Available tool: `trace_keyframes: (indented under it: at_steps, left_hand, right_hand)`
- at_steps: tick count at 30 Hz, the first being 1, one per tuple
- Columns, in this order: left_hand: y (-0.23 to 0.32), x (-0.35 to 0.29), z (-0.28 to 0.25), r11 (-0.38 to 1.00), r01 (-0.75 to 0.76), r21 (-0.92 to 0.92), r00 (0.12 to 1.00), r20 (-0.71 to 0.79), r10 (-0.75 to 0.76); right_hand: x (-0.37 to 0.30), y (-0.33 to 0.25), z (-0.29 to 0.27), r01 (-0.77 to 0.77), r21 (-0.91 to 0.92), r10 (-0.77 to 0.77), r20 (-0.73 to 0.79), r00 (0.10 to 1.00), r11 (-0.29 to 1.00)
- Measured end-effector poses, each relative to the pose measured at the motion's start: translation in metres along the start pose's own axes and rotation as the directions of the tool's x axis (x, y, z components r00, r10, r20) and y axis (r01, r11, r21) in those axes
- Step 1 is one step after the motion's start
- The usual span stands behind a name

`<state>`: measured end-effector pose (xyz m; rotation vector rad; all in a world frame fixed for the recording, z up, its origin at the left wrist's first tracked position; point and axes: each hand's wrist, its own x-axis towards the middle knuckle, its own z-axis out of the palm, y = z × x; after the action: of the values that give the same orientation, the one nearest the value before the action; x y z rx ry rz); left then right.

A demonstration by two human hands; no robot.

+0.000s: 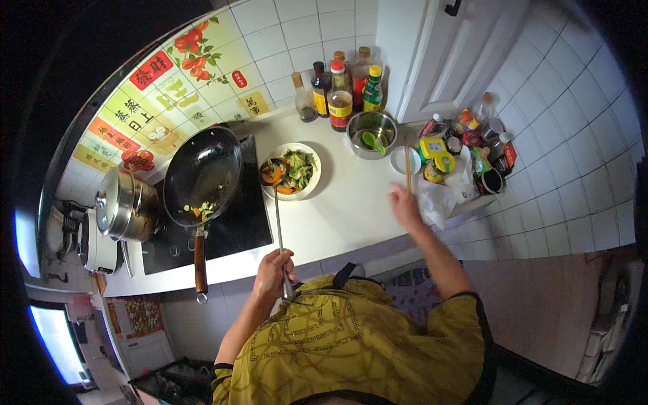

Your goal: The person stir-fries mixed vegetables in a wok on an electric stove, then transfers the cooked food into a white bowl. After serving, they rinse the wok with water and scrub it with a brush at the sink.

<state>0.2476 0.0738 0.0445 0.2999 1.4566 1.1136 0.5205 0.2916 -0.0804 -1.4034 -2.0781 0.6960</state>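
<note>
Fingers of the left hand [273,272] close around the long metal handle of a ladle-like utensil [279,226], whose far end rests in a round cream-white bowl [295,196]. The right hand [403,206] is blurred at the near end of a pair of slim wooden chopsticks [408,177]; whether it grips them cannot be told.

The cream-white bowl sits on the white countertop [351,212], just right of a black glass cooktop [251,233], and holds cooked green vegetables [298,169] with orange slices [271,177] at its left side. The chopsticks cross over a small round white bowl [398,160] farther right. Beyond and left of that, a round stainless-steel bowl [365,123] contains a bright green spoon [372,141].

On the cooktop, a deep black wok [202,158] with a brown wooden handle pointing near has a few green and orange scraps at its near side. Left of it stands a lidded, shiny steel pot [128,212], its contents hidden.

Along the far wall, sauce bottles [339,101] with dark contents cluster together. At the right, yellow-lidded jars [440,166] stand among crowded packets and bottles.
</note>
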Motion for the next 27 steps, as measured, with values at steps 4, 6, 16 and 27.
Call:
trace_keyframes:
  at_steps: [4,6,16,27]
  left_hand:
    - [0.01,-0.005,-0.009,1.0,-0.023,0.005,0.999,0.022,0.023]
    - [0.011,-0.009,-0.016,0.999,-0.027,0.018,0.998,0.05,0.026]
    - [0.019,-0.021,-0.028,0.983,-0.012,0.185,1.0,0.031,0.006]
    - [0.022,-0.028,-0.035,0.914,0.028,0.404,0.998,-0.058,-0.005]
  right_hand:
    - [0.035,0.085,-0.007,0.138,-0.407,-0.154,-0.007,0.988,0.903]
    - [0.04,0.08,-0.01,0.307,-0.598,-0.329,0.075,0.941,0.741]
    - [0.048,0.088,-0.009,0.286,-0.415,-0.286,0.065,0.956,0.864]
    - [0.007,-0.05,0.006,0.301,0.455,-0.165,-0.315,0.935,0.838]
